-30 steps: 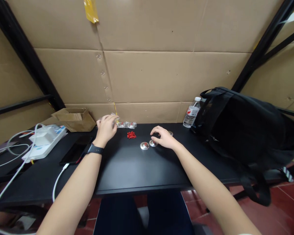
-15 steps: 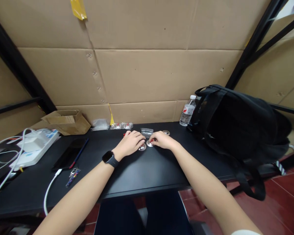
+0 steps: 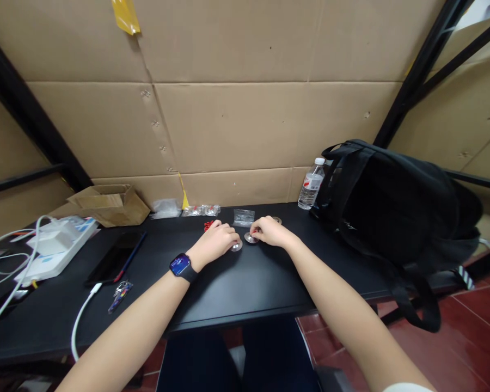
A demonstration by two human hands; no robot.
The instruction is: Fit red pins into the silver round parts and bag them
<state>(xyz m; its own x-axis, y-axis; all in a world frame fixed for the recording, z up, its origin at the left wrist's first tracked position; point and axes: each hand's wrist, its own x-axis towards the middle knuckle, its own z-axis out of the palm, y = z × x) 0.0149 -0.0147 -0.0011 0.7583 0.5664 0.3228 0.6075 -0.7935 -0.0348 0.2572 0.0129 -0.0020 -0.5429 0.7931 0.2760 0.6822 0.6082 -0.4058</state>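
At the middle of the black table (image 3: 237, 291), my left hand (image 3: 216, 239) is closed, its fingertips pinching the centre of a small shiny round disc (image 3: 237, 247). To its right my right hand (image 3: 271, 231) pinches the red middle of a similar disc (image 3: 250, 238). Both discs lie flat or nearly so, a little apart; my fingers partly cover them. Behind my right hand, another disc (image 3: 277, 220) shows in part. A bunch of small red pieces (image 3: 208, 224) lies just behind my left hand. Between the hands, farther back, lies a clear plastic packet (image 3: 244, 218).
Wrapped discs (image 3: 201, 210) and a clear plastic bag (image 3: 166, 208) lie along the cardboard wall. A water bottle (image 3: 311, 186) and black backpack (image 3: 396, 212) stand right. Left are a paper bag (image 3: 110, 206), power strip (image 3: 61, 256), phone (image 3: 114, 258) and keychain (image 3: 120, 295).
My left fingers have drawn together onto the disc's middle, and the red pieces behind that hand show more. My right hand stays at its disc. The watch face has lit up.
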